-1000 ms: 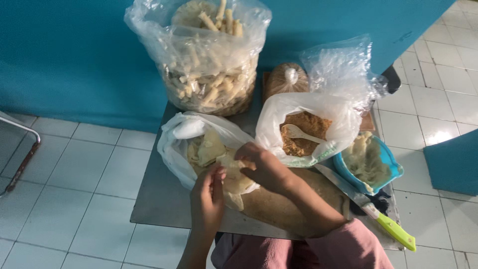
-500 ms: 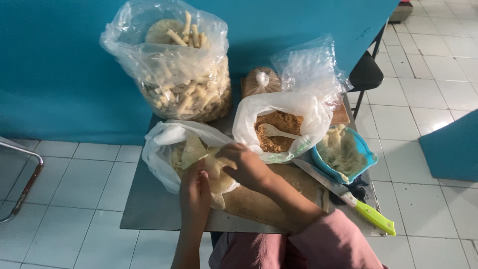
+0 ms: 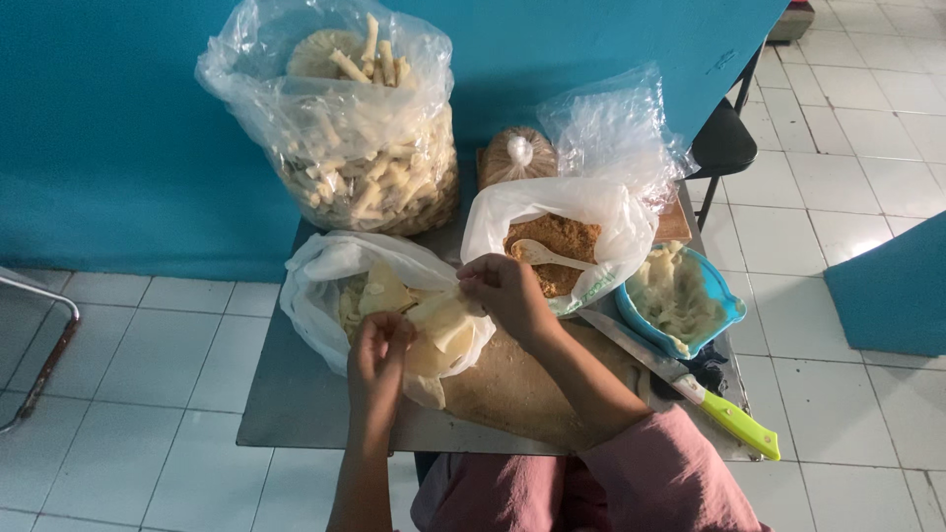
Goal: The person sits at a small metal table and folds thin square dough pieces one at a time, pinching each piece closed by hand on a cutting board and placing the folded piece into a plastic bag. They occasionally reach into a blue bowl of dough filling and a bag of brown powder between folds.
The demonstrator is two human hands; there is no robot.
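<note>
Wrappers (image 3: 439,320) are pinched by both hands, left hand (image 3: 379,345) and right hand (image 3: 503,291), over the white bag (image 3: 325,271) (frame centre); crumbs (image 3: 557,241) fill another bag (image 3: 611,212).

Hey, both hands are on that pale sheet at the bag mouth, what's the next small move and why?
Probably lift the sheet clear of the bag onto the board. Left hand and right hand each pinch an edge, and it lies half over the bag's rim, with the board right beside it.

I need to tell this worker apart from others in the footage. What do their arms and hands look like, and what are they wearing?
Both forearms are bare. The left hand and right hand wear no gloves, and no rings or watch are visible. A pink garment covers the right upper arm.
</note>
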